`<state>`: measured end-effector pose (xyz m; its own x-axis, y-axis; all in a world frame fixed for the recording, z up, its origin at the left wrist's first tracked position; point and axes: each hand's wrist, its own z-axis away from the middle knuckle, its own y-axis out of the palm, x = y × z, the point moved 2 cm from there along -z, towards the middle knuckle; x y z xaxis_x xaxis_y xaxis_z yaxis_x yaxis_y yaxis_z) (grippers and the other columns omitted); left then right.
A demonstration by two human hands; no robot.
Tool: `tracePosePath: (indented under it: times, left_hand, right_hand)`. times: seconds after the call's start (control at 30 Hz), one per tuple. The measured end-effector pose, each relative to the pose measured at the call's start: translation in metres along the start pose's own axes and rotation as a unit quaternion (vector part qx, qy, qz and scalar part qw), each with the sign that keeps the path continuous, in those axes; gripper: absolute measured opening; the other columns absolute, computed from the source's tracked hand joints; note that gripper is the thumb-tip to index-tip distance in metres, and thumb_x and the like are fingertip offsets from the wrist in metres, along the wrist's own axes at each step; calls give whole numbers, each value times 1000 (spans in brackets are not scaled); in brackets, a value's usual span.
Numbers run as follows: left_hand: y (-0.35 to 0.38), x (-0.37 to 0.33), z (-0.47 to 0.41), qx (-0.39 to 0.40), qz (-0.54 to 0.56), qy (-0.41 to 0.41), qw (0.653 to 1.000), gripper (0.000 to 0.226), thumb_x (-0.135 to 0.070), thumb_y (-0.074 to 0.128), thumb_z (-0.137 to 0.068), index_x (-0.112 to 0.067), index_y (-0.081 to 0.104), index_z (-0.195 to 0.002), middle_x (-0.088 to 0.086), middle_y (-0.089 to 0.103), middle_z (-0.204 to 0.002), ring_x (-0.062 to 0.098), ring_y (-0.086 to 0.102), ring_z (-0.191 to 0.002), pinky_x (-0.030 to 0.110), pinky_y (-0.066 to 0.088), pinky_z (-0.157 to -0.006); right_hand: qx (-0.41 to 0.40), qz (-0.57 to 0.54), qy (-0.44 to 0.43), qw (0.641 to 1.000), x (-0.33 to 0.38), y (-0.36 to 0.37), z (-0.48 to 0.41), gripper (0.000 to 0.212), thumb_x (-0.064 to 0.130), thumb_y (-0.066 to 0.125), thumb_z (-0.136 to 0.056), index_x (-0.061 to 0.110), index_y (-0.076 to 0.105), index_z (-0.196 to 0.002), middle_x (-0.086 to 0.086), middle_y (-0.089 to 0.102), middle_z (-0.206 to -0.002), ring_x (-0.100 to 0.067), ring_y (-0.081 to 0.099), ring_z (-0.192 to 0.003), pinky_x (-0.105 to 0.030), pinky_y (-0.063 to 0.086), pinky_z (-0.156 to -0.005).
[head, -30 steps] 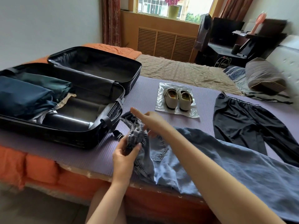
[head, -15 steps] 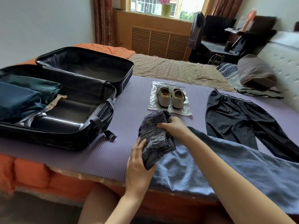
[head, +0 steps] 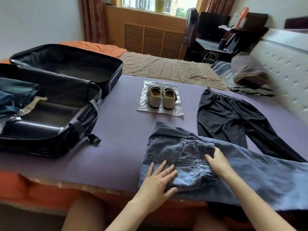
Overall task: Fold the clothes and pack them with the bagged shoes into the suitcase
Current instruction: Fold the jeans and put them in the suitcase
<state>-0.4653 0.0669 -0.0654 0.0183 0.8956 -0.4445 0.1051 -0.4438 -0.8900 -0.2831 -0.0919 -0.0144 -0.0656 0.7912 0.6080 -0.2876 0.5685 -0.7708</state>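
Jeans (head: 168, 147), bunched earlier, now lie flat: left hand (head: 158, 179) presses them open-palmed, right hand (head: 218, 162) grips their waistband (head: 197, 155).

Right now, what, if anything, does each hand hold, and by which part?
The right hand grips the blue jeans by the elastic waistband; the left hand presses flat on them.
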Motion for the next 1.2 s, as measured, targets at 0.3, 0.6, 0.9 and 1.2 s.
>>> tracePosePath:
  times: [0.3,0.6,0.9,1.2]
  left_hand:
    - [-13,22,-8,-131,90,-173,972,73,-75,5,-81,-41,12,-145,-15,-14,-153,9,-21,-142,32,-20,-111]
    - [-12,35,-3,-227,211,-245,919,59,-24,61,-90,-17,36,-143,1,49,-134,17,41,-126,31,33,-109]
    - [-15,23,-6,-294,235,-216,901,69,1,60,-87,-36,31,-137,-13,47,-124,0,37,-114,4,22,-100]
    - [-57,46,0,-328,339,-289,833,62,4,61,-86,-30,45,-134,-8,58,-115,8,55,-109,27,43,-101]
  right_hand:
    - [-80,125,-87,985,31,-2,-7,57,26,54,-94,10,34,-145,-14,24,-150,-35,24,-134,-37,19,-111]
    - [35,130,-171,976,150,66,-53,62,66,53,-83,21,58,-126,-9,57,-129,-31,34,-130,-40,28,-104]
    - [-85,66,-178,978,188,87,-81,23,41,64,-87,20,72,-92,-3,70,-101,-23,57,-105,-35,29,-100]
    - [-62,-106,-230,965,205,101,-81,18,35,68,-85,19,73,-89,-2,73,-94,-23,61,-98,-37,34,-99]
